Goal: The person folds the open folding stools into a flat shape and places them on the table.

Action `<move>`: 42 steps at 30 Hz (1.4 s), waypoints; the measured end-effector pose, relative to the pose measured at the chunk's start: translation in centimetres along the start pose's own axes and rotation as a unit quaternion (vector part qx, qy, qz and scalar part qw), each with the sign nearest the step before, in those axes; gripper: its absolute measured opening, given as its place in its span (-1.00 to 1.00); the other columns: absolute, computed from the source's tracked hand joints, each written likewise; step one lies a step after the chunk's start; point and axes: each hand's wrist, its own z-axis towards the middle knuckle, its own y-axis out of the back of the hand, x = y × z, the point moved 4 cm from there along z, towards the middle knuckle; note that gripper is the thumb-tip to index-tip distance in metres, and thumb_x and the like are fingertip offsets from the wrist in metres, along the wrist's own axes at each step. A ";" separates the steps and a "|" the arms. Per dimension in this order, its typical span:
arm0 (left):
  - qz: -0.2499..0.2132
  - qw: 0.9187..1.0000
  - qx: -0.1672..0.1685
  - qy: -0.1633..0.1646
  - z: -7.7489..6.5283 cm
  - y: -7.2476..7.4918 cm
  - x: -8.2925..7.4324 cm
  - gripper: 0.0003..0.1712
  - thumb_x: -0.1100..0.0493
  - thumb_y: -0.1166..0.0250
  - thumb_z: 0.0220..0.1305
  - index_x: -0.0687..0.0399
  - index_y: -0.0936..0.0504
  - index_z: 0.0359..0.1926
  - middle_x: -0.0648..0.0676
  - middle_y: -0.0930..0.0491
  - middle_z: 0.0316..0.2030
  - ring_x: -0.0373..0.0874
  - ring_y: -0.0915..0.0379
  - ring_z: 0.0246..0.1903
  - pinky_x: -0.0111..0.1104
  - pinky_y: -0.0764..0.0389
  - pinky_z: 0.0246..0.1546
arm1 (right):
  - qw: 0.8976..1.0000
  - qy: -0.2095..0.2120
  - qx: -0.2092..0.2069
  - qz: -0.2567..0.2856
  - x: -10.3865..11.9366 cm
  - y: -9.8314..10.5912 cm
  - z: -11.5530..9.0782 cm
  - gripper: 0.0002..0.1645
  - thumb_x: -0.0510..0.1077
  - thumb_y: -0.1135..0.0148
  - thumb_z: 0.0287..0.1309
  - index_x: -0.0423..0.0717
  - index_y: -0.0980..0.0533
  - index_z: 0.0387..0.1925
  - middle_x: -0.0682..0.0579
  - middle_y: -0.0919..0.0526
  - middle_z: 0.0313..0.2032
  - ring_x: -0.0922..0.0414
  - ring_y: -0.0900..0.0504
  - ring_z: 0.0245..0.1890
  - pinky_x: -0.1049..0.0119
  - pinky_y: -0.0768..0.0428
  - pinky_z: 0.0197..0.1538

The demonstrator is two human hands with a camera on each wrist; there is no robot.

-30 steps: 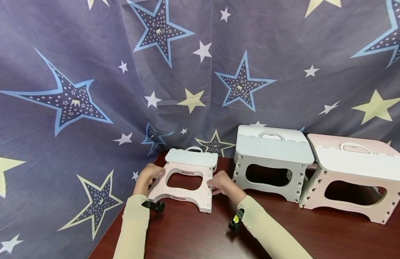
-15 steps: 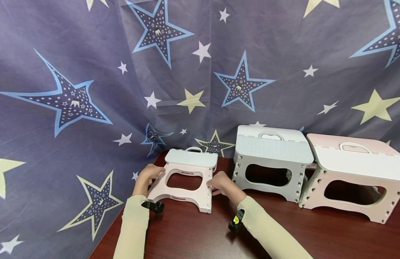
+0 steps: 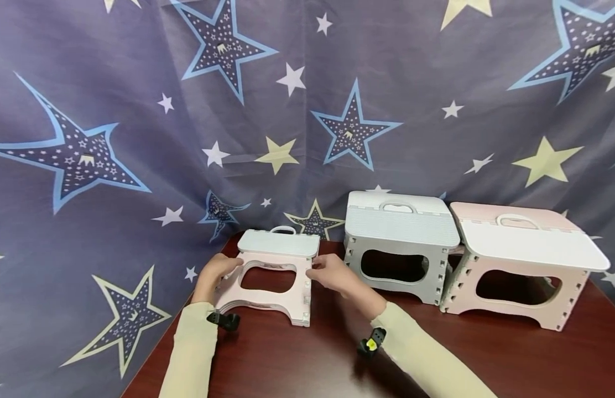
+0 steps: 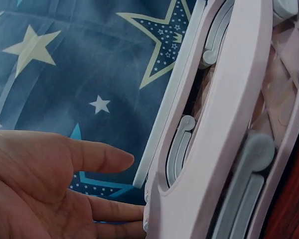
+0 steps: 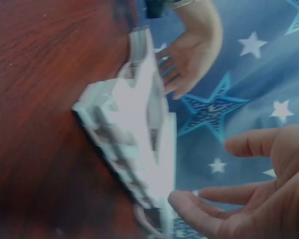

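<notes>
A folded step stool [image 3: 301, 290] lies flat on the table, with pink leg panels, a pale blue top panel and a white handle at its far edge. My left hand [image 3: 220, 269] is at its left edge. In the left wrist view that hand's straight fingertips [image 4: 134, 213] meet the pink side while the thumb stays apart from it. My right hand [image 3: 332, 272] is by the stool's upper right corner. The right wrist view, somewhat blurred, has this hand [image 5: 269, 199] with thumb and fingers spread apart, fingertips close to the pale top panel.
To the right stand two unfolded step stools side by side, a pale blue-grey one [image 3: 402, 226] and a larger pink and white one [image 3: 531, 243]. A star-patterned cloth [image 3: 188, 166] hangs behind and left of the dark red-brown table [image 3: 297, 365].
My right hand has come away from the stool's right side edge and moved up toward its upper right corner. My left hand keeps its place. The head view has turned slightly right.
</notes>
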 end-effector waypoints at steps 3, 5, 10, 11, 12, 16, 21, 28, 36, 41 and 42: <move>0.019 1.000 -0.001 -0.010 -0.1 0.3 -0.2 -0.52 0.01 -0.13 0.36 0.49 -0.45 -0.19 0.21 -0.39 -0.40 -0.05 -0.31 -0.56 -0.24 -0.50 -0.52 | 0.999 0.027 -0.004 -0.020 1.2 1.5 -1.1 -0.45 -0.15 -0.27 0.29 -0.38 -0.52 0.22 -0.23 -0.71 -0.06 0.07 -0.66 -0.20 0.22 -0.66 -0.14; 0.029 0.999 -0.013 -0.030 -0.5 0.4 -0.7 -0.59 0.01 -0.14 0.37 0.34 -0.44 -0.37 0.10 -0.31 -0.53 -0.12 -0.20 -0.64 -0.31 -0.39 -0.60 | 0.999 0.039 -0.010 -0.034 1.8 2.6 -1.9 -0.47 -0.13 -0.28 0.31 -0.32 -0.52 0.24 -0.20 -0.72 -0.09 0.03 -0.68 -0.16 0.18 -0.66 -0.10; 0.028 0.987 -0.079 -0.137 -3.5 0.9 -5.0 -0.54 -0.03 -0.12 0.46 0.33 -0.62 -0.04 0.34 -0.63 -0.20 0.21 -0.59 -0.19 -0.05 -0.64 -0.12 | 0.993 0.097 -0.030 -0.054 3.2 6.2 -3.9 -0.45 -0.12 -0.23 0.36 -0.27 -0.48 0.30 -0.23 -0.72 -0.03 -0.05 -0.70 -0.05 0.12 -0.69 0.00; 0.010 0.983 -0.087 -0.160 -4.1 0.9 -6.1 -0.50 -0.03 -0.11 0.48 0.32 -0.59 0.11 0.37 -0.63 -0.02 0.25 -0.56 0.01 0.01 -0.60 0.07 | 0.991 0.114 -0.039 -0.054 3.3 7.0 -4.3 -0.44 -0.13 -0.22 0.37 -0.27 -0.47 0.31 -0.24 -0.71 0.00 -0.07 -0.70 -0.03 0.09 -0.69 0.03; -0.015 0.978 -0.092 -0.184 -4.8 0.8 -7.2 -0.43 -0.04 -0.12 0.50 0.30 -0.50 0.29 0.39 -0.55 0.19 0.28 -0.45 0.22 0.07 -0.48 0.26 | 0.989 0.130 -0.050 -0.056 3.5 7.9 -4.8 -0.44 -0.13 -0.21 0.37 -0.27 -0.46 0.32 -0.26 -0.70 0.03 -0.10 -0.69 0.00 0.06 -0.69 0.05; -0.142 0.951 -0.072 -0.267 -6.3 -0.7 -11.3 -0.39 0.03 -0.17 0.53 0.23 -0.36 0.45 0.35 -0.41 0.37 0.21 -0.28 0.41 0.05 -0.31 0.45 | 0.976 0.178 -0.117 -0.052 3.5 11.3 -6.3 -0.44 -0.18 -0.23 0.37 -0.28 -0.44 0.34 -0.31 -0.64 0.12 -0.17 -0.65 0.11 -0.04 -0.66 0.15; -0.240 0.914 -0.012 -0.326 -7.6 -4.1 -15.4 -0.44 0.09 -0.20 0.51 0.17 -0.40 0.43 0.30 -0.45 0.34 0.12 -0.38 0.36 -0.03 -0.37 0.42 | 0.961 0.183 -0.198 -0.054 2.3 15.5 -8.9 -0.45 -0.20 -0.22 0.39 -0.25 -0.44 0.35 -0.34 -0.59 0.18 -0.18 -0.60 0.18 -0.10 -0.64 0.15; -0.295 0.887 0.063 -0.350 -8.8 -8.6 -18.6 -0.43 0.10 -0.14 0.54 0.12 -0.33 0.47 0.21 -0.41 0.39 0.05 -0.30 0.42 -0.08 -0.27 0.49 | 0.951 0.149 -0.265 -0.058 -0.7 18.7 -12.1 -0.36 -0.08 -0.18 0.45 -0.16 -0.31 0.46 -0.32 -0.45 0.33 -0.20 -0.47 0.33 -0.14 -0.56 0.25; -0.336 0.875 0.097 -0.334 -8.9 -11.6 -19.8 -0.38 0.13 -0.13 0.52 0.13 -0.26 0.51 0.23 -0.31 0.45 0.07 -0.20 0.47 -0.02 -0.19 0.53 | 0.947 0.122 -0.287 -0.073 -3.1 18.5 -13.6 -0.16 -0.04 -0.18 0.44 -0.18 -0.08 0.58 -0.42 -0.21 0.44 -0.28 -0.33 0.39 -0.26 -0.42 0.35; -0.337 0.881 0.111 -0.312 -8.1 -12.8 -19.4 -0.32 0.11 -0.15 0.50 0.11 -0.20 0.54 0.24 -0.25 0.48 0.07 -0.13 0.51 0.05 -0.15 0.54 | 0.946 0.093 -0.296 -0.090 -4.2 17.8 -14.4 -0.07 -0.02 -0.19 0.42 -0.22 0.03 0.59 -0.40 -0.09 0.49 -0.25 -0.33 0.33 -0.25 -0.42 0.35; -0.335 0.883 0.118 -0.308 -7.9 -13.0 -19.3 -0.31 0.09 -0.15 0.51 0.11 -0.19 0.54 0.24 -0.24 0.49 0.08 -0.12 0.52 0.07 -0.14 0.53 | 0.946 0.087 -0.298 -0.094 -4.4 17.7 -14.5 -0.05 -0.01 -0.19 0.42 -0.22 0.05 0.60 -0.39 -0.07 0.49 -0.24 -0.30 0.36 -0.25 -0.39 0.35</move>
